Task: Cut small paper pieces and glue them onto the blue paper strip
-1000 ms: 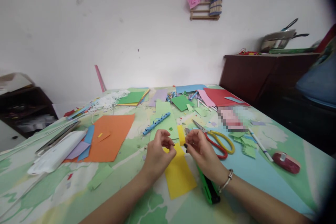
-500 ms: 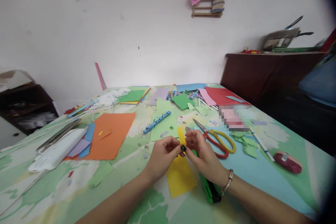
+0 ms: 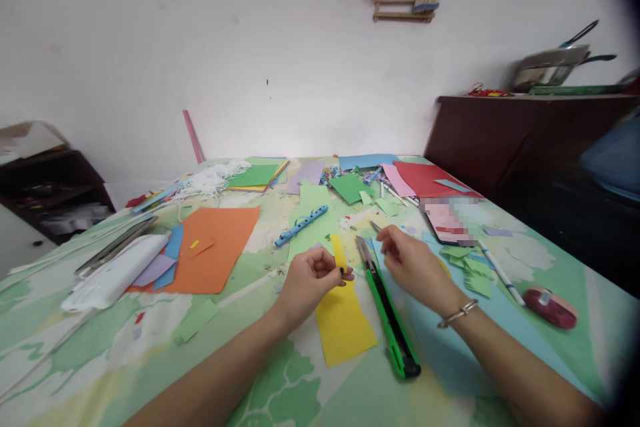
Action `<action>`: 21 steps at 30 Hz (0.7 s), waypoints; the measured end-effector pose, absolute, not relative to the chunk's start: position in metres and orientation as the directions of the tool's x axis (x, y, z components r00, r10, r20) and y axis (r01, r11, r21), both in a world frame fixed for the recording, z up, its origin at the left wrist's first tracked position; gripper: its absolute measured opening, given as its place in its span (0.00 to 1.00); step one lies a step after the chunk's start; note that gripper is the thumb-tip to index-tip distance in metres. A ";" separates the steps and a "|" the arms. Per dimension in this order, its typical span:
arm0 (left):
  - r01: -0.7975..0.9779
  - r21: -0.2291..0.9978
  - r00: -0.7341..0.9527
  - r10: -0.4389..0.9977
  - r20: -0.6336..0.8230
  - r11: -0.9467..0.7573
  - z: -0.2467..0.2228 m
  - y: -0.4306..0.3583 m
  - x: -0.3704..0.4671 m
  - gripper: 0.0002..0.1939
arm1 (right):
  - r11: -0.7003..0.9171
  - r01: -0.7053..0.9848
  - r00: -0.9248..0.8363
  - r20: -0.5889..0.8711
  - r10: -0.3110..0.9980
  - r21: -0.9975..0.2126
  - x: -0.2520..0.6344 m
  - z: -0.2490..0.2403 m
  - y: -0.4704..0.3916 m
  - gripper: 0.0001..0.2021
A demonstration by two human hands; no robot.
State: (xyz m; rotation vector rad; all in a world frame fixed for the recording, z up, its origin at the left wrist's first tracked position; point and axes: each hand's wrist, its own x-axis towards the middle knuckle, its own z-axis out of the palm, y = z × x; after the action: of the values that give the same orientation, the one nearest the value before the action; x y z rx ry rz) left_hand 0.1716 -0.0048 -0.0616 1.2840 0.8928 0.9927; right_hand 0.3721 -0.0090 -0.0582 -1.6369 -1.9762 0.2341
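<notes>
My left hand (image 3: 315, 280) pinches a narrow yellow paper strip (image 3: 339, 252), which stands up between thumb and fingers, with a small black thing at the fingertips. Beneath that hand lies a yellow paper sheet (image 3: 346, 330). My right hand (image 3: 413, 263) is over the scissors, which it mostly hides; only the blade tip (image 3: 374, 225) and a bit of yellow handle show. Its fingers are curled, and whether they grip the scissors cannot be made out. Between the hands lies a green and black utility knife (image 3: 390, 320), blade out.
Orange paper (image 3: 220, 250), a white power strip (image 3: 117, 273) and a blue flute-like toy (image 3: 301, 225) lie left. Right are green scraps (image 3: 475, 273), a white marker (image 3: 501, 273), a dark red mouse-shaped item (image 3: 550, 307) and light blue paper (image 3: 450, 360).
My right hand has left the yellow strip and moved right, over the scissors, uncovering the utility knife. My left hand still holds the strip, slightly further left. The camera view has shifted a little.
</notes>
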 end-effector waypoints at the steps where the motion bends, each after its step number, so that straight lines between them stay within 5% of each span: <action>1: -0.108 0.993 0.343 0.939 0.002 0.038 -0.061 -0.005 0.171 0.11 | 0.152 0.918 -0.067 0.235 0.970 -0.366 0.383 -0.057 -0.004 0.10; 3: -0.123 0.991 0.345 0.939 -0.013 0.059 -0.058 -0.006 0.169 0.12 | -0.026 0.982 0.034 0.044 0.998 -0.186 0.403 -0.057 0.004 0.10; 6: -0.119 0.992 0.329 0.944 0.000 0.042 -0.055 -0.006 0.167 0.13 | -0.120 0.980 0.112 -0.058 0.992 -0.158 0.420 -0.062 0.010 0.17; 21: -0.191 0.968 0.271 0.957 -0.105 0.160 -0.058 0.006 0.160 0.11 | -0.199 0.795 0.149 -0.133 0.980 -0.573 0.427 -0.058 0.018 0.27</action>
State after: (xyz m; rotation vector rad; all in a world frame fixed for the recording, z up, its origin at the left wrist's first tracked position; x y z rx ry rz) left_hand 0.1596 0.0057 -0.0581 1.0711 0.9273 1.0153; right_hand 0.4266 0.0177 -0.0585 -2.0655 -1.6999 0.6912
